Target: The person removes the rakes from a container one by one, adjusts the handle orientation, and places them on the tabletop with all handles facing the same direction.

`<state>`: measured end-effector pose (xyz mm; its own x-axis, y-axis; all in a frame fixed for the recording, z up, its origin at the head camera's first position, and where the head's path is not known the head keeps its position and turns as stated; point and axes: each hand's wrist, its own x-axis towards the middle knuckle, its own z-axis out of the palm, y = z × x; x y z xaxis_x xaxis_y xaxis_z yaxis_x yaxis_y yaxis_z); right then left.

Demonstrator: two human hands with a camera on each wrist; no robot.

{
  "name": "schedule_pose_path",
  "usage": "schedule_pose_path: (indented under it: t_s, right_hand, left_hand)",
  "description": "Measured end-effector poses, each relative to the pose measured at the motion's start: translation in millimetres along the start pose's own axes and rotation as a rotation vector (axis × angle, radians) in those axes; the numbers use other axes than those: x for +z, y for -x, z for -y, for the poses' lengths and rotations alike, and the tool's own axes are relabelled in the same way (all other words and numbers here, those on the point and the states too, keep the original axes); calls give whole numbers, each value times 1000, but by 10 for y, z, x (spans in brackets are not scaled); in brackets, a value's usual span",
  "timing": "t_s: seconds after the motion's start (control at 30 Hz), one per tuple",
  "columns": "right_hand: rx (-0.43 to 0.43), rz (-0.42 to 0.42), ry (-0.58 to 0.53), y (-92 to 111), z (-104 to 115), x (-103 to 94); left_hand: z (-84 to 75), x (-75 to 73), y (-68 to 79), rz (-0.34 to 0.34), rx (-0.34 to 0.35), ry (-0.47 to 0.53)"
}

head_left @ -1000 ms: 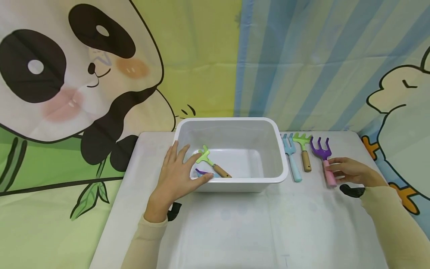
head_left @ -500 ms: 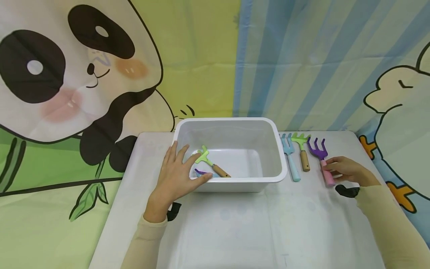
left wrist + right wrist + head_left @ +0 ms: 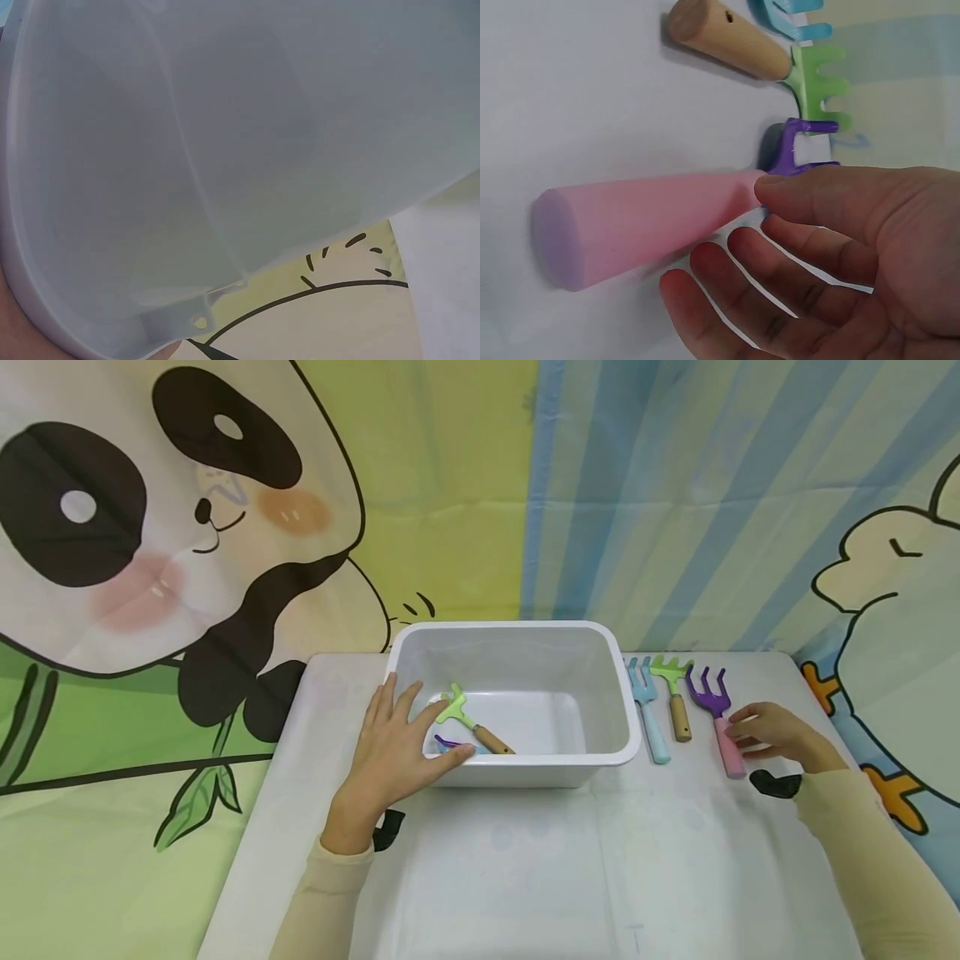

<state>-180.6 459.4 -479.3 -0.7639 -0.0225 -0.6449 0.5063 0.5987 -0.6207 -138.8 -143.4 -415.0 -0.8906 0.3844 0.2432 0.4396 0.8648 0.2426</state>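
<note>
In the head view my left hand (image 3: 393, 752) lies spread at the near left corner of a white plastic bin (image 3: 517, 772), its fingers along the left rim and its thumb at the front rim. The left wrist view shows mostly the bin's wall (image 3: 247, 135). My right hand (image 3: 780, 735) is beside a purple hand fork with a pink handle (image 3: 729, 752), which lies on the table. In the right wrist view the thumb overlaps the upper end of the pink handle (image 3: 645, 225), and the loosely bent fingers stand apart from it. Whether the thumb touches it I cannot tell.
Left of the pink-handled fork lie a green rake with a wooden handle (image 3: 680, 714) and a light blue fork (image 3: 655, 727), near the bin. Inside the bin are another green rake (image 3: 491, 740) and a partly hidden purple and blue tool (image 3: 448, 743). A printed curtain (image 3: 465, 485) hangs behind.
The pink-handled fork shifted slightly left in view with the right hand earlier. Since then the right hand has lifted a little and loosened from its handle. The left hand stays in place.
</note>
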Motion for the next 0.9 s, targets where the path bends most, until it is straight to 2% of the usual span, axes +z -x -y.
schedule_pose_path:
  t_s: [0.13, 0.23, 0.5, 0.67, 0.9]
  right_hand:
    - [-44, -14, 25, 26, 82, -38]
    - [-104, -22, 39, 69, 221, -38]
    - [-293, -44, 75, 331, 814, 105]
    - [-378, -56, 149, 503, 1192, 196]
    - [-513, -25, 163, 687, 1649, 315]
  left_hand:
    - [0, 6, -3, 6, 0, -11]
    - [1, 4, -5, 4, 3, -11]
    - [8, 6, -9, -4, 7, -16]
    - [3, -6, -10, 2, 0, -5]
    - [3, -4, -9, -1, 4, -6]
